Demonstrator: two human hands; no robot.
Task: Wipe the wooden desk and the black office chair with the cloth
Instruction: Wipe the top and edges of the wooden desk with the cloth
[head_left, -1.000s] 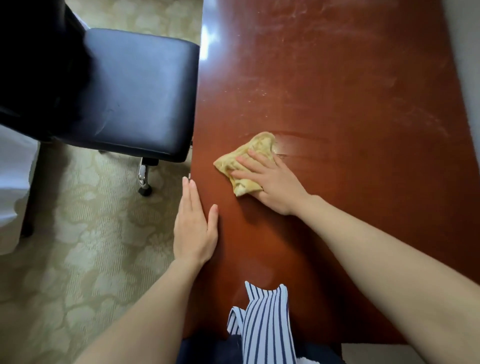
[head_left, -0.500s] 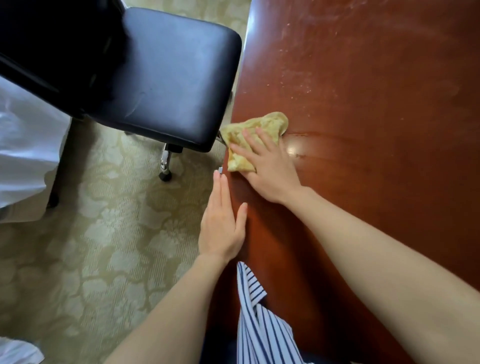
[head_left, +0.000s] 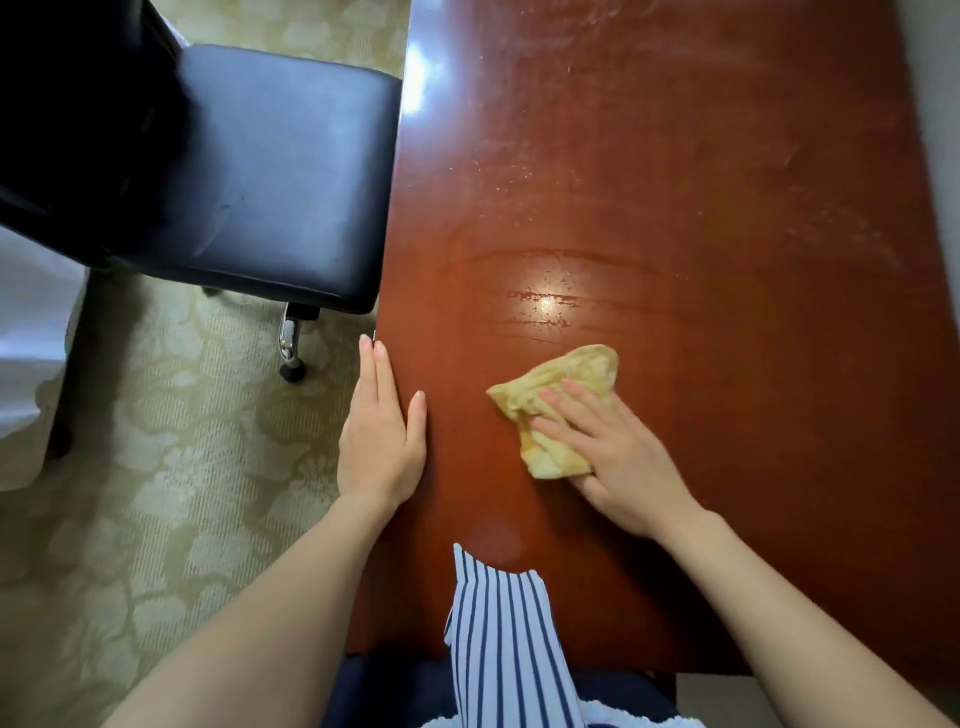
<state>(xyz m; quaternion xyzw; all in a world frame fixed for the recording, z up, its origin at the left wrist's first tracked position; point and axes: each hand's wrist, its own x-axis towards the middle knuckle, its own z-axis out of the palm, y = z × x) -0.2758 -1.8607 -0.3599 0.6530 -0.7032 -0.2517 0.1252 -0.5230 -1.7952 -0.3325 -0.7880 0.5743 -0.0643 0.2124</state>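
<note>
Head view, smeared wooden desk (head_left: 675, 182), right hand (head_left: 618, 462), fingers (head_left: 563, 430) flat on cloth (head_left: 571, 369), left hand (head_left: 379, 441) flat, patterned carpet (head_left: 182, 493)

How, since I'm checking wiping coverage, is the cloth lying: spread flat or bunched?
Bunched: the cloth shows crumpled folds in a wad on the desk, pressed under the right hand, fingers straight, not laid out flat.

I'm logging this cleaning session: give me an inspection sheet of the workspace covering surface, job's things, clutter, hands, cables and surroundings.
Surface: wooden desk, glossy, pale specks farther off, damp streaks beyond the cloth.
Job's things: yellow cloth crumpled on the desk; black office chair beside its left edge.
Clutter: nothing seen.
Hands: right hand presses the cloth, fingers straight; left hand rests flat at the desk's left edge.
Cables: nothing seen.
Surroundings: patterned carpet; white fabric far left.
</note>
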